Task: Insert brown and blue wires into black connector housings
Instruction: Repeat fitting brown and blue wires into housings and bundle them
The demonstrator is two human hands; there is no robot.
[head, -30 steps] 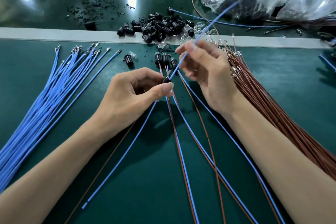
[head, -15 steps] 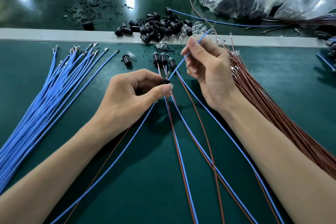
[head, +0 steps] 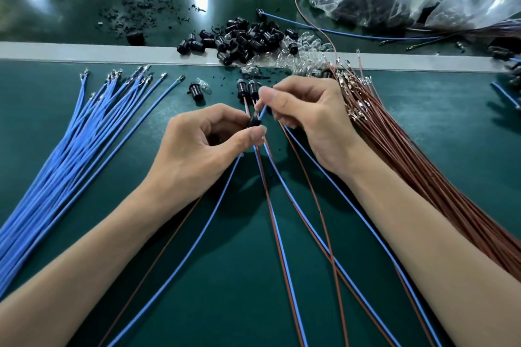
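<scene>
Head view: left hand (head: 197,149) pinches small black connector housing (head: 255,122); right hand (head: 307,121) pinches thin blue wire (head: 262,113) slanting down-left toward it.

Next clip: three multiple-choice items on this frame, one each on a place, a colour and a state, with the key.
1. The blue wire bundle lies: A on the person's left; B on their right; C in a box.
2. The wire pinched by the right hand is: A brown; B blue; C green.
3. The left hand: A lies flat; B grips a black housing; C hangs idle.
Key: 1 A, it fans along the left edge. 2 B, blue insulation shows above the housing. 3 B, its fingers curl round it.
</scene>
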